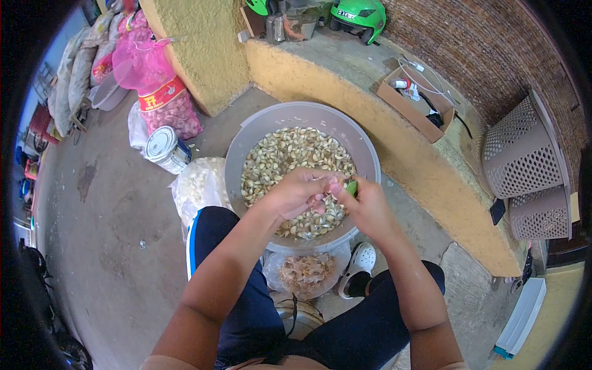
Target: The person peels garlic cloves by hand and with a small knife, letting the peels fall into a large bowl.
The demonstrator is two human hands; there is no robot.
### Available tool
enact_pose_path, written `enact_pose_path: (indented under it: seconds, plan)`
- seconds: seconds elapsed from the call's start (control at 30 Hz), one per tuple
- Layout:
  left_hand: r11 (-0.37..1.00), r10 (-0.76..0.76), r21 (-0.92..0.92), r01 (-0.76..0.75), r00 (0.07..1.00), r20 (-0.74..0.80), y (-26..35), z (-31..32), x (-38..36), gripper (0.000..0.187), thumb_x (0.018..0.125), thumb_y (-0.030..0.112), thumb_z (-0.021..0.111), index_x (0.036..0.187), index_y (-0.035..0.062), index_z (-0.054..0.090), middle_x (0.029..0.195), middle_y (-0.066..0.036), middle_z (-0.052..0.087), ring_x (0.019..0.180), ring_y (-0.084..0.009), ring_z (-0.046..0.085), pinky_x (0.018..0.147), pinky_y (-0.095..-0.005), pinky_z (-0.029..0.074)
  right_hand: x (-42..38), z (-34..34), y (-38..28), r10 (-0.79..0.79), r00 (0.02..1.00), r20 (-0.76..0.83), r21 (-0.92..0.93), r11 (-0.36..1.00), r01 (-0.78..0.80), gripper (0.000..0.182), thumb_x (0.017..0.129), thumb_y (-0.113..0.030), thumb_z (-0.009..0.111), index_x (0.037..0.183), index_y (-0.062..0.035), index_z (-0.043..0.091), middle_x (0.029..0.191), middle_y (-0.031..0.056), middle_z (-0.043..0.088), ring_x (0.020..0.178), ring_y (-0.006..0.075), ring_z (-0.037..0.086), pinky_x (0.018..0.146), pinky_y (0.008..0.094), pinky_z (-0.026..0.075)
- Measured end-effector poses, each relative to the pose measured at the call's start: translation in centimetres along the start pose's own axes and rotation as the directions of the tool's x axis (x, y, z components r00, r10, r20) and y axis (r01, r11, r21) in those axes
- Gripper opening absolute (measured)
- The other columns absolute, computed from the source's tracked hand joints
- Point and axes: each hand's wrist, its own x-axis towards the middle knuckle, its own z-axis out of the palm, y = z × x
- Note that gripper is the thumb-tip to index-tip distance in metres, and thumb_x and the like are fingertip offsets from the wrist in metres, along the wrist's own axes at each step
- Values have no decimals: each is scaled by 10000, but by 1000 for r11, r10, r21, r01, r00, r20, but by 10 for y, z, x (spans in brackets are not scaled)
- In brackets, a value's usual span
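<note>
Over a large grey basin (364, 145) full of garlic cloves (277, 154), both my hands meet near its right side. My left hand (299, 194) is closed, its thumb and fingers pinched round a small pinkish piece, perhaps a clove. Against it, my right hand (367, 200) is wrapped round a small tool with a green handle (352, 187); the blade cannot be made out. Below the basin lies a clear bag of brown peelings (306, 272). Left of the basin stands a white plastic bag of pale cloves (200, 185).
A paint can (166, 150) and a pink net sack (169, 111) stand at the left. Behind the basin runs a yellow ledge (320, 86) with a green helmet (359, 18) and a cardboard box (413, 111). Perforated baskets (524, 154) stand at the right.
</note>
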Motion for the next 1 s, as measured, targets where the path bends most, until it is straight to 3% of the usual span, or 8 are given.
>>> enact_pose_path:
  seconds: [0.1, 0.3, 0.4, 0.5, 0.6, 0.7, 0.9, 1.0]
  plan:
    - [996, 72, 61, -69, 997, -40, 0, 7, 1, 435, 770, 261, 614, 1072, -38, 519, 690, -3, 524, 525, -44, 442, 498, -245, 481, 1, 1, -1, 27, 999, -37, 13, 1000, -27, 480, 777, -402, 561, 690, 68, 519, 591, 222, 535, 573, 345, 553, 535, 386, 421]
    - [942, 271, 243, -233, 953, -137, -8, 18, 6, 425, 788, 258, 590, 1083, -37, 513, 729, -17, 537, 556, -49, 461, 536, -258, 504, 1, 2, -2, 102, 994, -28, 221, 971, -93, 464, 788, -388, 550, 694, 65, 515, 594, 218, 535, 572, 349, 551, 536, 390, 419]
    - [973, 159, 191, -128, 974, -159, -4, 18, 5, 418, 791, 255, 585, 1085, -34, 514, 725, -6, 533, 553, -51, 462, 534, -262, 505, 1, 0, 1, 45, 996, -74, 72, 997, -39, 455, 785, -385, 553, 711, 63, 514, 609, 223, 537, 598, 362, 554, 548, 394, 420]
    - [993, 34, 116, -22, 994, -104, -3, 7, 4, 399, 798, 221, 581, 1091, -40, 509, 675, 1, 514, 535, -51, 454, 525, -265, 506, 2, -9, -3, 12, 1000, 11, -83, 997, -11, 450, 780, -384, 555, 721, 60, 509, 634, 238, 538, 638, 379, 553, 566, 406, 417]
    - [984, -28, 173, 35, 999, -46, 1, 2, 3, 322, 797, 184, 577, 1015, -50, 540, 617, 10, 488, 505, -49, 441, 503, -263, 499, 3, -13, 0, 3, 994, 113, -115, 993, 10, 470, 767, -414, 558, 723, 51, 508, 659, 246, 542, 671, 390, 551, 591, 418, 421]
    - [982, -101, 148, 114, 991, -91, 5, 5, -1, 220, 789, 159, 573, 883, -40, 568, 583, 12, 473, 482, -49, 433, 484, -261, 490, 3, -16, 0, 7, 983, 186, -202, 979, 31, 490, 758, -444, 555, 724, 43, 510, 671, 251, 546, 685, 394, 552, 614, 423, 427]
    - [948, -272, 153, 280, 959, -74, 9, -2, -2, 179, 824, 183, 539, 851, 9, 569, 645, 25, 494, 499, -31, 422, 506, -253, 462, 3, -15, 0, -85, 975, 205, -293, 945, 144, 514, 760, -478, 528, 746, 36, 535, 679, 246, 554, 692, 388, 557, 623, 433, 435]
    - [977, -199, 86, 197, 980, 19, 2, -10, 1, 202, 818, 177, 548, 912, -1, 571, 663, 21, 505, 509, -33, 429, 515, -250, 453, 2, -9, 5, -132, 985, 107, -278, 948, 157, 435, 769, -404, 553, 697, 23, 525, 591, 204, 521, 557, 341, 534, 527, 379, 406]
